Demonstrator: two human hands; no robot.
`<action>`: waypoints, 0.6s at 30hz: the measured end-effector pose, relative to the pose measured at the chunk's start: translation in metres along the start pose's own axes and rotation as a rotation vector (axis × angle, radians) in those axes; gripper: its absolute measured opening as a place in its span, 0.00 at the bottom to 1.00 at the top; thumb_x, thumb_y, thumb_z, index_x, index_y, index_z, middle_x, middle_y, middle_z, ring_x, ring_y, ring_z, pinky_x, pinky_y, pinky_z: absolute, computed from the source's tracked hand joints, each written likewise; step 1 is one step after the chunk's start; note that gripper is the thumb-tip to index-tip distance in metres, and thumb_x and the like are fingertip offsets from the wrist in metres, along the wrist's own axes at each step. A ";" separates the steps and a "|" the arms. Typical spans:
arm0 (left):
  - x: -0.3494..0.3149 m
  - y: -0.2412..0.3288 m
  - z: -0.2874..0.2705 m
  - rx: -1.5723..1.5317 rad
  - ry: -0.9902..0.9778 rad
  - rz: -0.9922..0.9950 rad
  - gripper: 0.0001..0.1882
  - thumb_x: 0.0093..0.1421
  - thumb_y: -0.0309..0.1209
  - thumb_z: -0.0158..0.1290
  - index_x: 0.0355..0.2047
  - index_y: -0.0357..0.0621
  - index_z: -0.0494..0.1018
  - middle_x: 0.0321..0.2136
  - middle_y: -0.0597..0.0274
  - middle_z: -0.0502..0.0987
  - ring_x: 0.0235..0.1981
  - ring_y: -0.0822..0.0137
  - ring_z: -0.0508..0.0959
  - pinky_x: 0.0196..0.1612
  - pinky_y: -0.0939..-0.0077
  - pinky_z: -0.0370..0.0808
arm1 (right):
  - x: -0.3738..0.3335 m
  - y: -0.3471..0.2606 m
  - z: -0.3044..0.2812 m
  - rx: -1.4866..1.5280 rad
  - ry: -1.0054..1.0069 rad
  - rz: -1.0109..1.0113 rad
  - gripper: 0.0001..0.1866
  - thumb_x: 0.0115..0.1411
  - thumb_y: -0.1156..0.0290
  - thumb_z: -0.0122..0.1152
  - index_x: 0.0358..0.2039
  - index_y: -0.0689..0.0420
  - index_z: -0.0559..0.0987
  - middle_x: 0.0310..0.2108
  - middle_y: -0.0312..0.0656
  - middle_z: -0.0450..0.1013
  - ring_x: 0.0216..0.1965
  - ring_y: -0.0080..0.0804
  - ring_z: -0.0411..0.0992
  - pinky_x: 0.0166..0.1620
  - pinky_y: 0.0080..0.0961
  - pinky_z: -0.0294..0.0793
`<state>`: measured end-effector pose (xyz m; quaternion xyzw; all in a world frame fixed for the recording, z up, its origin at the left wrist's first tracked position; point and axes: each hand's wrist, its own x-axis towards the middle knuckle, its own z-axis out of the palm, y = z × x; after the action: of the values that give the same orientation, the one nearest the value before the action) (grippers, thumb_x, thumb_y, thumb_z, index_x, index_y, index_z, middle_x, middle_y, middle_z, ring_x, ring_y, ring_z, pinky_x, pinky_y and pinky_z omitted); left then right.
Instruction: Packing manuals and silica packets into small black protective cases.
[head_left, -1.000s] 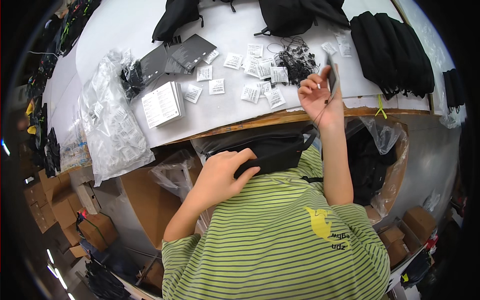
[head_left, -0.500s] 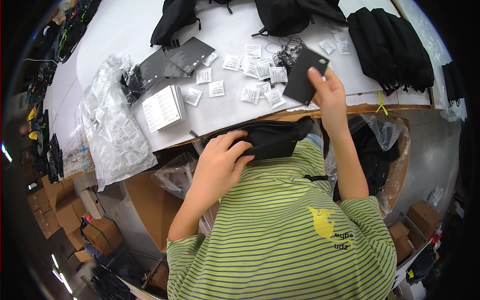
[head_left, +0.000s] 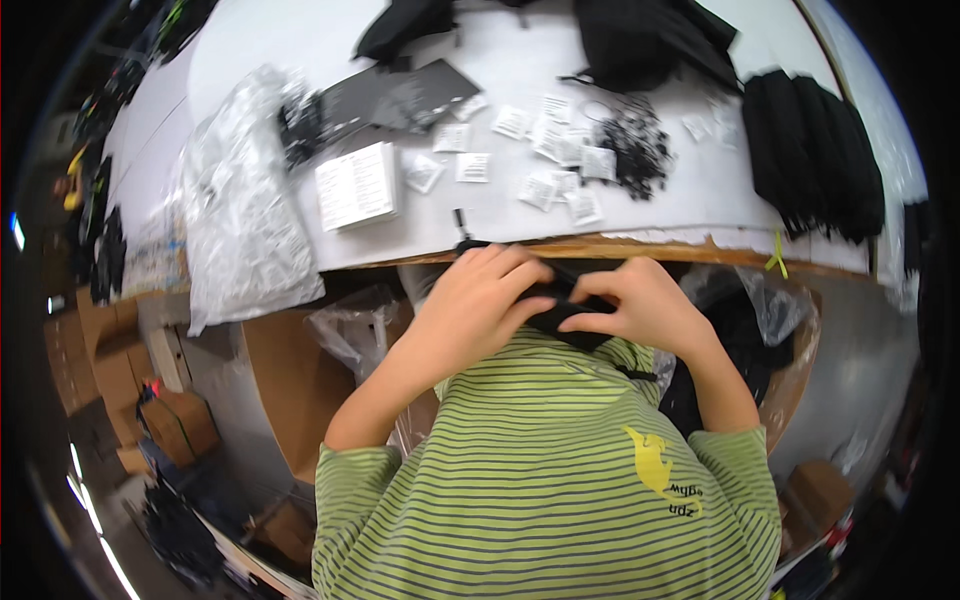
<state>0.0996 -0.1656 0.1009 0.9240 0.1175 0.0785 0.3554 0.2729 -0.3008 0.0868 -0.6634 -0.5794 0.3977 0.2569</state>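
A black fabric pouch (head_left: pixel 572 322) lies against my front, just below the table's edge. My left hand (head_left: pixel 490 300) is closed on its left side, thumb and fingers curled over the fabric. On its other side my right hand (head_left: pixel 640 305) grips the pouch between thumb and bent fingers. Motion smears the fabric, and my hands cover much of it. No dark card shows in my right hand. A small black zipper pull (head_left: pixel 460 220) sticks up over the table edge beside my left hand.
On the white table (head_left: pixel 430 225) lie a stack of white leaflets (head_left: pixel 357 187), dark cards (head_left: pixel 400 98), several white sachets (head_left: pixel 540 188) and a heap of black cords (head_left: pixel 634 148). A clear plastic bag (head_left: pixel 245 220) hangs over the edge. Black bags (head_left: pixel 815 150) are piled right. Open cartons (head_left: pixel 285 390) stand below.
My right hand has come down from above the table to the pouch, and the dark card it held is out of sight. My left hand stays on the pouch. The view has shifted.
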 end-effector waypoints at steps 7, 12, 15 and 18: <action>0.037 0.138 -0.025 -1.758 -0.623 0.477 0.13 0.65 0.36 0.45 0.37 0.41 0.75 0.30 0.65 0.78 0.31 0.74 0.77 0.36 0.81 0.72 | -0.001 0.001 0.005 -0.032 0.102 0.105 0.14 0.45 0.64 0.72 0.23 0.62 0.79 0.08 0.39 0.59 0.12 0.26 0.52 0.18 0.24 0.51; 0.037 0.159 -0.020 -1.930 -0.569 0.520 0.17 0.66 0.35 0.41 0.42 0.39 0.77 0.30 0.64 0.80 0.30 0.72 0.79 0.35 0.86 0.73 | 0.000 -0.001 0.006 0.011 0.104 0.176 0.13 0.46 0.67 0.72 0.23 0.63 0.79 0.08 0.34 0.57 0.13 0.17 0.51 0.18 0.21 0.48; 0.037 0.155 -0.022 -1.946 -0.521 0.535 0.16 0.66 0.34 0.41 0.41 0.39 0.77 0.30 0.64 0.79 0.29 0.71 0.79 0.35 0.86 0.73 | 0.003 0.003 0.009 0.034 0.102 0.175 0.12 0.46 0.68 0.71 0.23 0.64 0.80 0.09 0.33 0.60 0.13 0.16 0.51 0.18 0.20 0.48; 0.037 0.153 -0.022 -1.974 -0.485 0.544 0.16 0.66 0.34 0.42 0.41 0.38 0.77 0.30 0.63 0.79 0.29 0.71 0.78 0.35 0.86 0.72 | 0.006 0.000 0.009 0.041 0.099 0.189 0.12 0.46 0.67 0.71 0.23 0.63 0.80 0.09 0.33 0.59 0.13 0.16 0.51 0.18 0.19 0.48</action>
<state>0.1552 -0.2513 0.2229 0.2108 -0.2843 0.0295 0.9348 0.2656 -0.2965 0.0802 -0.7285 -0.4927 0.3985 0.2601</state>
